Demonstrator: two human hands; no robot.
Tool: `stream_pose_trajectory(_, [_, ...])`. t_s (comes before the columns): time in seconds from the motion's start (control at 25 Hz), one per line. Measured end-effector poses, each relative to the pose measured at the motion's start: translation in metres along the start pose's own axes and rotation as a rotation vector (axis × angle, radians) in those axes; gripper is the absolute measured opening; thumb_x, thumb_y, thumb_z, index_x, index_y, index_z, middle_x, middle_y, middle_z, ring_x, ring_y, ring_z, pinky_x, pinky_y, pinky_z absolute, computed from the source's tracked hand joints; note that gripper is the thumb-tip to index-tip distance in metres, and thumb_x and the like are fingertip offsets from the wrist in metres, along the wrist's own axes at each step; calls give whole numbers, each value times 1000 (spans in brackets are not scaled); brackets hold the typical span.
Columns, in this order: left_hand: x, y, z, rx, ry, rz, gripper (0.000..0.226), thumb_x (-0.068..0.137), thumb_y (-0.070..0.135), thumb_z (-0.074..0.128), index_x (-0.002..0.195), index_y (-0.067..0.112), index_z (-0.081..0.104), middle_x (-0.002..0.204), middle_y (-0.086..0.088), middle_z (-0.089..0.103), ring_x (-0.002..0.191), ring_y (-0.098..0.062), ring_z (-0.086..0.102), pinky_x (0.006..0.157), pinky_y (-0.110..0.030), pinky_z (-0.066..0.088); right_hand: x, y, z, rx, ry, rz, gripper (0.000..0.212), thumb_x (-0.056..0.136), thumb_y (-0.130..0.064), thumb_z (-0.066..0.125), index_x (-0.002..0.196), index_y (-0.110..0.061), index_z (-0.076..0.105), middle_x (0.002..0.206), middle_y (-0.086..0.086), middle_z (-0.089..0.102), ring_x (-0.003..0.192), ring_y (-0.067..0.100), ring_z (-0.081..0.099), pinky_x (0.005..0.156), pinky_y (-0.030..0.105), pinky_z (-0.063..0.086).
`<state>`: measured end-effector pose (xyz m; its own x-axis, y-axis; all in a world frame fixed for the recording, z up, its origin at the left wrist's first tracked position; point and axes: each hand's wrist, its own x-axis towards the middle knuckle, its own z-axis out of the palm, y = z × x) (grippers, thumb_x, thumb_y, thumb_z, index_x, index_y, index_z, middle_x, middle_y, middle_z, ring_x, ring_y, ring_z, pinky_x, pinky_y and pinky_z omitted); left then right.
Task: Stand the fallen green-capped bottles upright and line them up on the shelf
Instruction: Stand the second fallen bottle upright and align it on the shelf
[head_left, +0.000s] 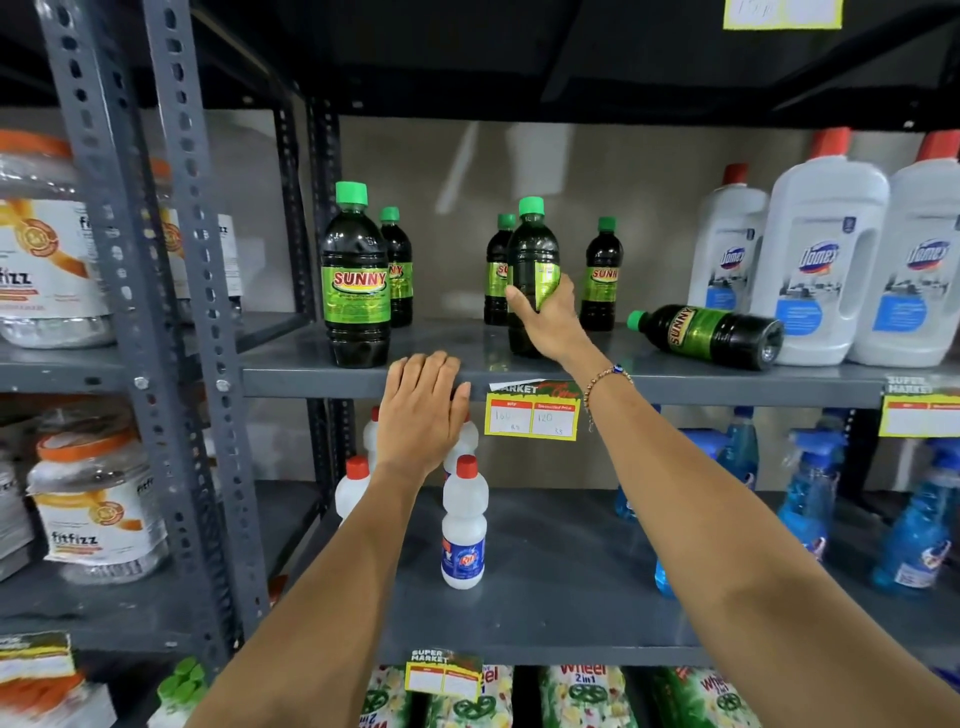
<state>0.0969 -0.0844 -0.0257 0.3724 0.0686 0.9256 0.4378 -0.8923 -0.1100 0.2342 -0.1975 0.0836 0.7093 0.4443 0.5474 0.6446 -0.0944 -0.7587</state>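
Right hand (545, 317) wrapped around an upright green-capped bottle (532, 249) at shelf (649, 375) centre, hiding its lower label; left hand (423, 410) flat, fingers together, empty, on the front lip; fallen bottle (709, 335) at three o'clock.

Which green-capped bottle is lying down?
The bottle at the right, beside the white Domex jugs. It lies on its side, cap pointing left; the other five stand upright, one in the right hand.
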Motion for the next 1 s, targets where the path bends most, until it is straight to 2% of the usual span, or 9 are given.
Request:
stream_pose_trajectory(0.16, [0, -1, -2, -11, -3, -5, 39, 97, 35, 33, 113, 9, 58, 114, -10, 64, 103, -30, 58, 98, -41, 35, -2, 4, 0, 28, -160, 41, 78, 89, -37, 61, 142, -5, 13, 136, 12, 42, 124, 24, 45, 96, 29, 36])
stream_pose_trajectory(0.36, [-1, 0, -4, -8, -9, -3, 39, 96, 35, 34, 112, 9, 58, 113, -10, 65, 102, -30, 59, 97, -42, 40, 2, 7, -6, 53, -182, 164, 74, 80, -19, 74, 134, -4, 25, 125, 9, 52, 116, 21, 52, 90, 28, 41])
stream_pose_trajectory(0.52, [0, 0, -4, 0, -9, 2, 38, 97, 34, 34, 112, 9, 58, 112, -10, 64, 101, -30, 58, 97, -42, 38, 2, 8, -4, -59, -133, 154, 93, 66, -34, 84, 132, -5, 24, 134, 11, 45, 125, 24, 45, 106, 39, 40])
stream_pose_trajectory(0.56, [0, 0, -5, 2, -11, 2, 38, 97, 35, 34, 112, 9, 58, 112, -10, 64, 101, -30, 58, 97, -42, 39, 2, 8, -4, -52, -144, 163, 96, 66, -33, 84, 133, -4, 23, 134, 11, 43, 124, 23, 44, 106, 38, 39])
stream_pose_trajectory(0.68, [0, 0, -5, 0, -11, 0, 38, 97, 35, 34, 112, 9, 58, 112, -9, 64, 101, -30, 59, 97, -41, 38, 3, 8, -7, -5, -177, 206, 79, 74, -17, 80, 131, -3, 28, 123, 9, 50, 114, 20, 50, 90, 28, 41])
stream_pose_trajectory(0.76, [0, 0, -5, -6, -9, 5, 37, 97, 34, 35, 112, 9, 58, 112, -10, 64, 101, -30, 58, 98, -40, 35, 2, 8, -9, -28, -158, 190, 78, 71, -20, 82, 128, -3, 32, 121, 8, 51, 118, 23, 51, 92, 30, 43])
stream_pose_trajectory(0.88, [-1, 0, -5, -7, -12, 7, 36, 97, 33, 36, 112, 9, 57, 112, -10, 64, 100, -31, 58, 97, -40, 33, -1, 7, -4, -156, -135, 125, 91, 67, -35, 84, 130, -2, 28, 132, 11, 44, 124, 24, 43, 105, 38, 39])
stream_pose_trajectory(0.92, [-1, 0, -5, -5, -12, 6, 36, 97, 33, 36, 112, 8, 57, 112, -10, 64, 100, -31, 58, 97, -40, 33, -1, 7, -3, -156, -149, 116, 90, 69, -34, 82, 132, -2, 27, 131, 11, 44, 122, 23, 44, 104, 37, 40])
stream_pose_trajectory(1.0, [-1, 1, -5, -9, -16, 2, 36, 97, 33, 36, 112, 9, 58, 112, -10, 64, 101, -30, 58, 98, -39, 33, -1, 7, -5, -102, -165, 141, 77, 76, -23, 77, 132, -3, 28, 121, 9, 50, 110, 20, 50, 90, 30, 43])
